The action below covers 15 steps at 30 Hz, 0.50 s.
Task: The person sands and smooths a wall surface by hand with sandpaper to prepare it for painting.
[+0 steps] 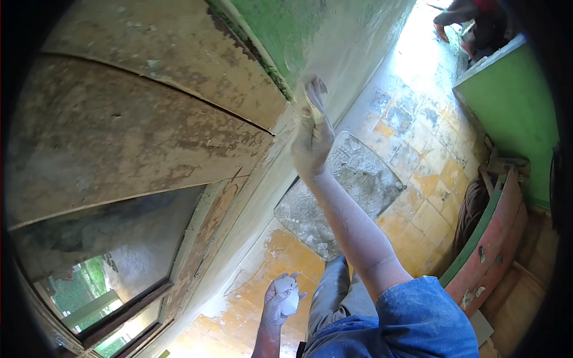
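My left hand [270, 297] is low in the view, its fingers curled around a white lump [290, 300] that looks like plaster or filler. Dark specks dot the lump's upper part. My right arm reaches up to the wall, where my right hand [313, 134] is at the painted wall [333, 58] beside the corner of a wooden frame. The fingers are bent and slightly blurred, so I cannot tell whether they hold a thin tool. Green paint and a smeared whitish-grey layer cover the wall there. Pale dust coats the right hand and forearm.
Worn wooden boards [134, 129] and a window pane [112, 255] fill the left side. A dirty patterned mat or sheet [358, 179] lies on the yellow tiled floor [429, 215]. At right are a green partition [515, 121] and a curved red-and-green wooden piece [488, 250]. Another person [479, 27] is at the top right.
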Tool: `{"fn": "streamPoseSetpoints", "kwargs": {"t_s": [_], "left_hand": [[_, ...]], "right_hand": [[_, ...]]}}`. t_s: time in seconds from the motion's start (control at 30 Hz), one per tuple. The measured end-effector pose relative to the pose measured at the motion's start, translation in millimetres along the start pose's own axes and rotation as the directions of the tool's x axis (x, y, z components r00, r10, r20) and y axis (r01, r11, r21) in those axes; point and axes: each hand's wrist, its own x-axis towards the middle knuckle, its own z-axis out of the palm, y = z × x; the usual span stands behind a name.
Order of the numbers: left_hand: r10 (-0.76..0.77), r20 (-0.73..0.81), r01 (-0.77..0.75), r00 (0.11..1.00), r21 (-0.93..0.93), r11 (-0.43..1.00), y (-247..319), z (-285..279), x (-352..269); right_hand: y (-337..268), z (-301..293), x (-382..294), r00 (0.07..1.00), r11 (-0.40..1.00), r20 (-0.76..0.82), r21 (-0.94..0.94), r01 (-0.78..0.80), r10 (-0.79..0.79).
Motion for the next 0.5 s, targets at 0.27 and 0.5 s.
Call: {"fn": "streamPoseSetpoints", "kwargs": {"t_s": [0.27,0.5], "left_hand": [[0.033,0.005,-0.033,0.999,-0.038,0.999,-15,0,-5],[0.101,0.042,-0.094,0.994,-0.151,0.984,-25,10,-13]], "right_hand": [[-7,-1,45,0.813,0.813,-0.062,0.123,-0.569,0.578],[8,-13,47,0.991,0.996,0.111,-0.061,-0.07,0.076]]}}
